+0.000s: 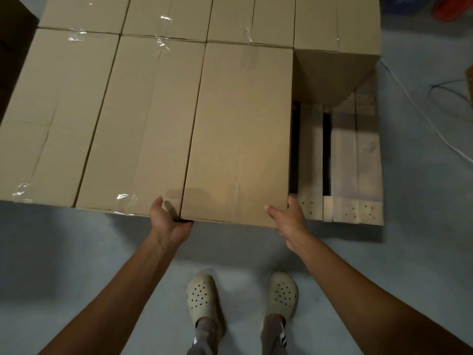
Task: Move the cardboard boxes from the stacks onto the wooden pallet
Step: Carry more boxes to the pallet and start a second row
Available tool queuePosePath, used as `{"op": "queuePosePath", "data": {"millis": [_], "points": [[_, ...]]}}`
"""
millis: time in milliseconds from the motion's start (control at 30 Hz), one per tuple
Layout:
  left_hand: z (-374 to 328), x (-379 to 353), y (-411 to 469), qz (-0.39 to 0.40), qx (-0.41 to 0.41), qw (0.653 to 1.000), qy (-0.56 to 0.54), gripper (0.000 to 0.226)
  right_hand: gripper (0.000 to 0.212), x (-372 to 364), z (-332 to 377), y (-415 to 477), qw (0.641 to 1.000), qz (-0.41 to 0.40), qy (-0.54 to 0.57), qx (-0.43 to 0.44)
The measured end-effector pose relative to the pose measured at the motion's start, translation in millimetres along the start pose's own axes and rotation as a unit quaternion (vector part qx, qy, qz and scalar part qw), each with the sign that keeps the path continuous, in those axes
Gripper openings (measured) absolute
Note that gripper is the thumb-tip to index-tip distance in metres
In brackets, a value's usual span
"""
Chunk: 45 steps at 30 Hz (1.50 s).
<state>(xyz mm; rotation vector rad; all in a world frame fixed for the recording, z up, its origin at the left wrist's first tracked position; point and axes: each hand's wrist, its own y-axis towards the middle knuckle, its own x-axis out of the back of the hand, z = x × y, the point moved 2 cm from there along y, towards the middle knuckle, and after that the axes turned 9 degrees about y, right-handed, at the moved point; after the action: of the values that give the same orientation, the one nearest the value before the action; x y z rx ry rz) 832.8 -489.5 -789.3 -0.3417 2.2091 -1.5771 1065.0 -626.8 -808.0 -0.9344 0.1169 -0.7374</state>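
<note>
The front right cardboard box (238, 129) stands on the wooden pallet (345, 160), tight against its left neighbour box (143, 124). My left hand (169, 221) grips its near left corner, thumb up by the seam and fingers curled at the front edge. At the near right corner, my right hand (286, 221) holds on with the thumb on top and the fingers wrapped round the right side. Bare slats of the pallet show to the right of this box.
Several more taped boxes (76, 98) fill the pallet to the left and behind; a back right box (335, 34) stands beyond the bare slats. My feet in pale clogs (202, 298) are on the grey floor. Cables (435, 124) lie at right.
</note>
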Motion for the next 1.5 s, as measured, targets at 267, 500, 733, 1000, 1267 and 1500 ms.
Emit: {"op": "queuePosePath", "data": {"millis": [267,500,733,1000,1267,1500], "points": [[0.2,-2.6,-17.1,0.001,0.02,1.0,-0.002,0.036,0.088,0.2,-0.5,-9.5,1.0,-0.004,-0.02,0.013],[-7.7,-1.7,-32.5,0.04,0.069,0.997,-0.003,0.047,0.084,1.8,16.0,-27.6,1.0,-0.006,-0.015,0.003],[-23.2,-20.9,-98.0,0.024,0.006,0.99,0.138,0.071,0.065,13.3,54.3,-87.4,0.999,-0.007,-0.025,0.031],[-72.0,-55.7,-271.8,0.046,-0.476,0.667,0.571,0.058,0.059,23.0,159.3,-250.3,0.984,0.012,-0.014,0.18],[-113.7,-29.6,-460.1,0.124,-0.591,0.573,0.554,0.053,0.051,30.0,206.2,-451.9,0.942,-0.019,0.02,0.334],[-126.1,68.2,-560.0,0.077,-0.66,0.482,0.571,0.053,0.056,28.9,186.4,-575.2,0.883,-0.031,-0.023,0.467]]}}
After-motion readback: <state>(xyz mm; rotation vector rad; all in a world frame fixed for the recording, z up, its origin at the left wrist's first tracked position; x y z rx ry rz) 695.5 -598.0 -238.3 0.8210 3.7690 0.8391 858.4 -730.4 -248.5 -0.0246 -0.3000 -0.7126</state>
